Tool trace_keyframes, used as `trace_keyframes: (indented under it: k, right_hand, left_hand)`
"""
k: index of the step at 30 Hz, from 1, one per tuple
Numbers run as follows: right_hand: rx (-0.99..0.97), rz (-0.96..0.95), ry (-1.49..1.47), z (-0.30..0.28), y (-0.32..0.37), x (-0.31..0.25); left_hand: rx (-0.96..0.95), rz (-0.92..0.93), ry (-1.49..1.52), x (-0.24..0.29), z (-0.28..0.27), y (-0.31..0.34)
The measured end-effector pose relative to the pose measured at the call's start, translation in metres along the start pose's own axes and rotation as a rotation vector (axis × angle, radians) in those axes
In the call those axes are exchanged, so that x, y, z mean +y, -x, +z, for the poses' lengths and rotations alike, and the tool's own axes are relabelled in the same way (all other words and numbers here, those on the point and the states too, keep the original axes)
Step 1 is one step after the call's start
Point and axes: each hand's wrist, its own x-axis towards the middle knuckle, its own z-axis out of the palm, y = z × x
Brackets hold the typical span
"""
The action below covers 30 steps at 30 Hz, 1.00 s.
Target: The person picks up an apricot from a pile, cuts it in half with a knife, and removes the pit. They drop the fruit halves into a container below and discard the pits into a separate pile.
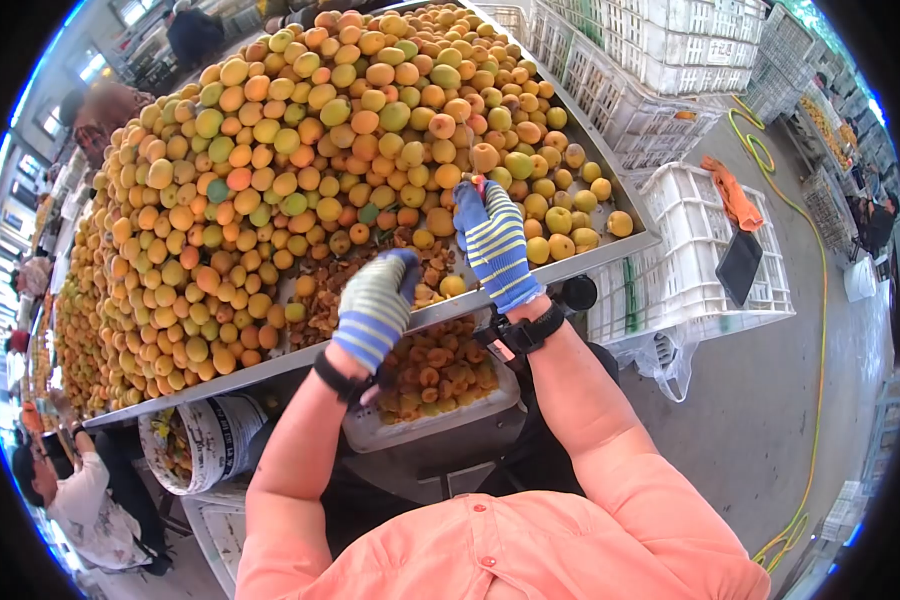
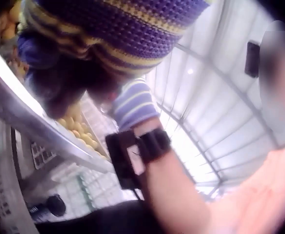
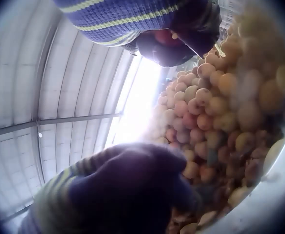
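My right hand (image 1: pixel 495 245), in a blue-and-yellow striped knit glove, grips a small knife at the table's front edge. The knife's thin blade (image 3: pixel 191 47) and a red part by the fingers show in the right wrist view. My left hand (image 1: pixel 375 300), in a matching glove, is blurred above the table rim, fingers bent downward; I cannot tell whether it holds anything. Heaped apricots (image 1: pixel 300 150) fill the metal table, with brown pits and scraps (image 1: pixel 320 290) near the left hand. Under the rim a white tray (image 1: pixel 370 437) holds cut apricot halves (image 1: pixel 435 375).
A metal rim (image 1: pixel 240 375) edges the table. White crates (image 1: pixel 670 250) stand at the right, bearing an orange cloth (image 1: pixel 732 195) and a dark flat object (image 1: pixel 739 267). A white bucket (image 1: pixel 215 440) is at lower left. A yellow hose (image 1: pixel 820 350) crosses the floor. Other people work at left.
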Motion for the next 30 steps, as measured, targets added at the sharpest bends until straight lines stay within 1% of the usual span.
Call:
trace_keyframes:
  k: [2, 3, 6, 7, 11, 14, 15, 16, 18, 19, 20, 22, 23, 24, 25, 26, 27, 29, 30]
  right_hand:
    - [-0.027, 0.041, -0.069, 0.005, -0.001, 0.015]
    - [-0.037, 0.057, -0.082, 0.004, -0.001, 0.009]
    - [-0.046, 0.054, -0.098, 0.004, -0.002, 0.009]
    - [-0.047, 0.055, -0.121, 0.005, -0.001, 0.009]
    - [-0.094, 0.069, -0.122, 0.002, 0.0, 0.002]
    - [-0.092, 0.089, -0.26, 0.004, 0.0, 0.002]
    - [-0.147, 0.209, -0.412, 0.001, 0.001, -0.001]
    - [-0.19, 0.294, -0.492, -0.003, 0.001, -0.004]
    - [-0.283, 0.458, -0.653, -0.008, 0.0, -0.011]
    - [-0.306, 0.494, -0.618, -0.007, 0.002, -0.016]
    - [-0.39, 0.521, -0.597, -0.006, 0.004, -0.008]
    - [-0.428, 0.483, -0.564, 0.004, 0.015, -0.013]
    - [-0.537, 0.707, -0.885, 0.004, 0.016, -0.013]
    - [-0.683, 0.646, -0.919, 0.006, 0.021, -0.002]
    - [-0.656, 0.549, -0.728, 0.012, 0.027, 0.007]
    - [-0.623, 0.449, -0.538, 0.015, 0.032, -0.003]
    - [-0.639, 0.443, -0.443, 0.015, 0.033, -0.009]
    - [-0.559, 0.305, -0.368, 0.029, 0.038, 0.005]
    - [-0.52, 0.235, -0.331, 0.035, 0.04, 0.009]
  left_hand:
    - [-0.205, -0.09, -0.195, -0.021, 0.006, -0.021]
    - [-0.277, -0.072, -0.228, -0.028, 0.011, -0.03]
    - [-0.322, 0.015, -0.279, -0.031, 0.015, -0.037]
    - [-0.416, -0.027, -0.317, -0.03, 0.016, -0.041]
    - [-0.534, -0.089, -0.398, -0.037, 0.017, -0.05]
    - [-0.497, -0.201, -0.321, -0.025, 0.008, -0.047]
    - [-0.337, -0.225, -0.034, -0.034, 0.01, -0.042]
    - [-0.306, -0.438, 0.195, -0.037, 0.009, -0.04]
    - [-0.23, -0.803, 1.018, -0.056, -0.004, -0.037]
    - [-0.077, -0.867, 1.431, -0.059, -0.003, -0.029]
    - [-0.098, -0.837, 1.562, -0.055, -0.008, -0.022]
    - [-0.139, -0.761, 1.824, -0.044, -0.019, -0.011]
    - [-0.094, -0.849, 1.812, -0.039, -0.021, -0.007]
    - [-0.131, -0.81, 1.837, -0.037, -0.024, -0.001]
    - [-0.134, -0.829, 1.883, -0.035, -0.025, 0.004]
    - [-0.14, -0.848, 1.929, -0.034, -0.025, 0.007]
    - [-0.115, -0.809, 1.914, -0.032, -0.025, 0.011]
    - [-0.065, -0.732, 1.885, -0.029, -0.024, 0.017]
    - [-0.058, -0.755, 1.922, -0.028, -0.024, 0.017]
